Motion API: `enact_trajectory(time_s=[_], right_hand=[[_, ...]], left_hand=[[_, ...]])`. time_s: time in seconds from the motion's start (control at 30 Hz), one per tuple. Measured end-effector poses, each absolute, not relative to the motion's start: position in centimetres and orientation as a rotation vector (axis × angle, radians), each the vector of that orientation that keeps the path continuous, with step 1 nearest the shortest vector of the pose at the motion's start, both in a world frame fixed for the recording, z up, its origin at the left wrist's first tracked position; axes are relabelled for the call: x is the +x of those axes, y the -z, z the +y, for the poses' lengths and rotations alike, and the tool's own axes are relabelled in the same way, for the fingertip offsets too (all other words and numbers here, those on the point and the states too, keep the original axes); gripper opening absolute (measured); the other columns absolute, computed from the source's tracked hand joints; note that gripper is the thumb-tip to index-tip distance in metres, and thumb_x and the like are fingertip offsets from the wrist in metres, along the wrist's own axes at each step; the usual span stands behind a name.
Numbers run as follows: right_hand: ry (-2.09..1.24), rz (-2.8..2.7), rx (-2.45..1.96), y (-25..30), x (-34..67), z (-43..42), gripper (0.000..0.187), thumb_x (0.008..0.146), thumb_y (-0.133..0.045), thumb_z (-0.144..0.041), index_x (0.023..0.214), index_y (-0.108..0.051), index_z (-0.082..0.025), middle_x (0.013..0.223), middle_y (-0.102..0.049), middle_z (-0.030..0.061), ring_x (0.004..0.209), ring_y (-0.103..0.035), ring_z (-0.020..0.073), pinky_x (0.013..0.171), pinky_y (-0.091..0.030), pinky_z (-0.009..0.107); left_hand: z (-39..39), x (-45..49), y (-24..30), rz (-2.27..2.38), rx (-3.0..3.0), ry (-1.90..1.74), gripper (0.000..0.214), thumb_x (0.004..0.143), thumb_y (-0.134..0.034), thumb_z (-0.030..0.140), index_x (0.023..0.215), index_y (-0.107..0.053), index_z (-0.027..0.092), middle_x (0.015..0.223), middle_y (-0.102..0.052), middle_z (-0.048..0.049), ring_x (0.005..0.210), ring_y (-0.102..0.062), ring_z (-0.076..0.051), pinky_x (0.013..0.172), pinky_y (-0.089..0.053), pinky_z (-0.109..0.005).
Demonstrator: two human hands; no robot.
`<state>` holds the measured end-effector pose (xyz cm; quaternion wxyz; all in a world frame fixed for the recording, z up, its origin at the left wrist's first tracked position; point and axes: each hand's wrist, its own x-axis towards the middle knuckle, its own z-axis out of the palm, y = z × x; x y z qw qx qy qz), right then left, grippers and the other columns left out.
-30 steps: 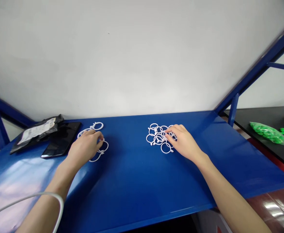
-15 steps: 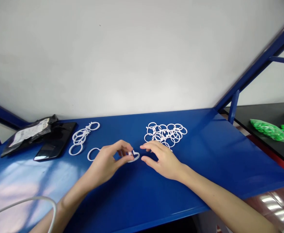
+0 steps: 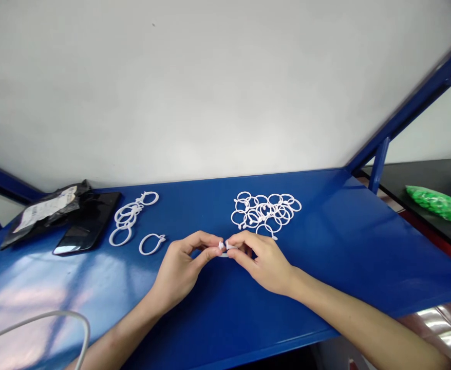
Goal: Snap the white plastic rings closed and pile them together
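Observation:
Between my two hands is a white plastic ring (image 3: 223,255), mostly hidden by the fingers. My left hand (image 3: 187,262) pinches it near one small end piece, and my right hand (image 3: 260,259) pinches the other end, with a narrow gap between the tips. Beyond my right hand lies a pile of white rings (image 3: 266,210), several of them overlapping. To the left of my left hand rests a single white ring (image 3: 151,244) with a small clasp. Farther left, a group of white rings (image 3: 127,216) lies in a row.
A black phone (image 3: 87,226) and a black plastic parcel (image 3: 44,210) with a white label lie at the left of the blue table (image 3: 225,313). A white cable (image 3: 36,317) curves in at lower left. A bag of green pieces (image 3: 437,204) sits on a black surface at right.
My right hand has closed in and now grips the ring, which my left hand has carried slightly right. The single ring at left shows more fully now.

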<state>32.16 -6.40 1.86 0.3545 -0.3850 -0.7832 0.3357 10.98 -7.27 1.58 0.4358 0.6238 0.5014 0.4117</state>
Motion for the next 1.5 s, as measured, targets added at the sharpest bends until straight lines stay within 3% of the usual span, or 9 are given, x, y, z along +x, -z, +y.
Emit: enact_trajectory(time_s=[0.23, 0.57, 0.9, 1.07, 1.23, 1.4, 1.5], right_hand=[[-0.774, -2.168, -0.937, -1.9, 32.4, -6.5, 0.017, 0.106, -0.051, -0.028, 0.102, -0.067, -0.023, 0.092, -0.076, 0.0003, 0.078, -0.071, 0.0140, 0.070, -0.054, 0.026], [-0.724, -2.291, -0.930, -1.8, 32.6, -6.5, 0.018, 0.107, -0.048, -0.025, 0.108, -0.065, -0.022, 0.097, -0.075, 0.0009, 0.079, -0.071, 0.0152, 0.069, -0.052, 0.027], [-0.269, -2.587, -0.705, -0.6, 33.1, -6.7, 0.022, 0.106, -0.043, -0.016, 0.097, -0.064, -0.016, 0.083, -0.072, 0.0030, 0.066, -0.065, 0.0171, 0.061, -0.047, 0.030], [-0.357, -2.401, -0.719, -1.2, 32.5, -6.3, 0.024, 0.110, -0.041, -0.024, 0.102, -0.063, -0.017, 0.085, -0.073, 0.0023, 0.067, -0.066, 0.0139, 0.062, -0.049, 0.027], [-0.254, -2.245, -0.825, -1.8, 33.5, -4.8, 0.018, 0.107, -0.051, -0.028, 0.100, -0.066, -0.020, 0.093, -0.073, 0.0032, 0.084, -0.069, 0.0166, 0.075, -0.054, 0.030], [0.003, -2.121, -1.124, -1.6, 36.3, -2.1, 0.013, 0.104, -0.056, -0.025, 0.100, -0.068, -0.020, 0.102, -0.070, 0.0081, 0.094, -0.065, 0.0233, 0.079, -0.056, 0.038], [0.082, -2.094, -1.245, -1.3, 37.3, -0.9, 0.013, 0.103, -0.057, -0.024, 0.103, -0.070, -0.019, 0.105, -0.068, 0.0103, 0.096, -0.062, 0.0263, 0.080, -0.056, 0.041]], left_hand=[[-7.6, 11.0, -1.5, 1.251, 1.710, -1.080, 0.009, 0.086, -0.077, 0.034, 0.086, -0.082, 0.026, 0.083, -0.080, -0.0008, 0.076, -0.073, -0.017, 0.074, -0.059, -0.027], [-8.0, 11.1, -1.7, 1.168, 1.846, -1.095, 0.006, 0.088, -0.076, 0.026, 0.082, -0.078, 0.026, 0.081, -0.080, 0.0013, 0.073, -0.075, -0.015, 0.070, -0.058, -0.023], [-8.1, 11.0, -0.7, 0.945, 2.182, -1.049, 0.017, 0.093, -0.065, 0.010, 0.082, -0.072, 0.021, 0.079, -0.078, 0.0019, 0.070, -0.073, -0.011, 0.066, -0.056, -0.018], [-8.1, 10.6, -2.2, 1.006, 2.267, -1.058, 0.006, 0.093, -0.069, 0.016, 0.092, -0.070, 0.022, 0.086, -0.077, 0.0015, 0.076, -0.072, -0.011, 0.071, -0.056, -0.018], [-6.3, 7.4, -4.1, 1.253, 2.447, -0.782, 0.024, 0.099, -0.056, 0.027, 0.117, -0.071, 0.028, 0.112, -0.076, -0.0028, 0.101, -0.072, -0.019, 0.090, -0.057, -0.030], [-3.2, 1.7, -3.0, 1.782, 2.523, -0.362, 0.040, 0.090, -0.045, 0.023, 0.119, -0.072, 0.021, 0.115, -0.075, -0.0103, 0.112, -0.067, -0.034, 0.097, -0.053, -0.049], [-2.3, -0.7, -2.3, 1.862, 2.431, -0.199, 0.040, 0.083, -0.049, 0.025, 0.115, -0.073, 0.020, 0.118, -0.074, -0.0121, 0.113, -0.068, -0.035, 0.096, -0.054, -0.047]])
